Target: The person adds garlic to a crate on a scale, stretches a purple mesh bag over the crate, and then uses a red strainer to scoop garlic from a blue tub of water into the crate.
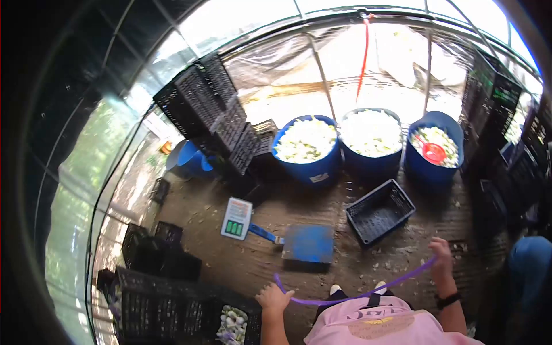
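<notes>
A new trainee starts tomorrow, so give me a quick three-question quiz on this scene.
1. How many filled blue barrels stand in the row at the back?
2. True or false: the purple strap stretches from the left hand to the right hand.
3. Where does the red scoop lie? A) on the scale; B) in the rightmost barrel; C) in the black crate.
Key: 1) three; 2) true; 3) B.

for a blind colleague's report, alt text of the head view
A person's left hand and right hand hold a purple strap between them. Ahead on the floor are a blue platform scale, a black crate and three filled blue barrels.
</notes>
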Action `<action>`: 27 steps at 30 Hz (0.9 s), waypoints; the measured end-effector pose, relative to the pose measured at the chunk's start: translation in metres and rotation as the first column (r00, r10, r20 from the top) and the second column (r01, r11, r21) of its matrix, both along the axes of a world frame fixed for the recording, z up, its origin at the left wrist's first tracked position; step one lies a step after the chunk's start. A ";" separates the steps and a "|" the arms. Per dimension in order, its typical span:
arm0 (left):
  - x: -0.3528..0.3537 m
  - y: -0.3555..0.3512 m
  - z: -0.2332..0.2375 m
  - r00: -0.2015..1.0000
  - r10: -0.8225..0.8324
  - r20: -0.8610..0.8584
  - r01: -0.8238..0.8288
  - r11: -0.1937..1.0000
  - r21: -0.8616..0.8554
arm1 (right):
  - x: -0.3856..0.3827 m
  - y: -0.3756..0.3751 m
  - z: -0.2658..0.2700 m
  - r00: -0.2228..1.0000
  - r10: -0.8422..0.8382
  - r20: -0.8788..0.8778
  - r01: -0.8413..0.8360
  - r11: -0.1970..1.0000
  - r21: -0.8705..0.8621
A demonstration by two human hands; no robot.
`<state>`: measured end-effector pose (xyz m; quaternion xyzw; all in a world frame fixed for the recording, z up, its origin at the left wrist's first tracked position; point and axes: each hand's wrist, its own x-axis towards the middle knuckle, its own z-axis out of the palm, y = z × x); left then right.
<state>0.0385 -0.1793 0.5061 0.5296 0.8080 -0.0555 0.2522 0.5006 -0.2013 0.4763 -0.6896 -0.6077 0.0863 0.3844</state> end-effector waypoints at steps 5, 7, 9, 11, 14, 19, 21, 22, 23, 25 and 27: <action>0.097 0.029 0.004 0.444 -0.169 0.880 0.103 0.985 0.138 | -0.116 0.037 0.040 0.851 0.504 0.143 -0.504 0.863 -0.040; 0.137 0.028 -0.003 0.265 -0.214 0.940 0.315 0.941 0.125 | -0.149 0.047 0.044 0.790 0.600 0.124 -0.596 0.800 -0.074; 0.171 0.016 -0.040 0.016 -0.248 0.969 -0.095 0.964 0.248 | -0.156 0.056 0.030 0.790 0.612 -0.031 -0.612 0.790 -0.031; 0.162 0.018 -0.023 0.154 -0.060 0.986 -0.112 0.991 0.078 | -0.151 0.064 0.023 0.816 0.503 -0.284 -0.526 0.851 -0.005; 0.153 0.023 -0.003 0.239 -0.156 0.958 -0.184 0.962 0.203 | -0.133 0.070 0.002 0.523 0.142 -0.840 -0.407 0.908 -0.100; 0.160 0.038 0.002 0.500 -0.274 0.822 0.029 0.953 0.300 | -0.137 0.056 0.023 0.251 0.017 -0.968 -0.567 0.813 -0.133; 0.166 0.036 -0.004 0.413 -0.231 0.881 0.050 0.972 0.231 | -0.138 0.054 0.012 0.132 -0.010 -0.991 -0.525 0.848 -0.078; 0.168 0.035 -0.007 0.374 -0.203 0.905 0.048 0.979 0.200 | -0.135 0.054 0.009 0.114 -0.017 -0.993 -0.510 0.857 -0.073; 0.167 0.035 -0.011 0.363 -0.244 0.899 0.103 0.970 0.222 | -0.134 0.052 0.007 0.095 -0.023 -0.995 -0.502 0.862 -0.068; 0.174 0.037 -0.010 0.371 -0.251 0.894 0.101 0.968 0.230 | -0.126 0.045 0.007 0.236 0.023 -0.972 -0.412 0.908 -0.078; 0.186 0.041 -0.002 0.392 -0.314 0.865 0.102 0.949 0.298 | -0.112 0.038 0.005 0.417 0.058 -0.907 -0.343 0.934 -0.098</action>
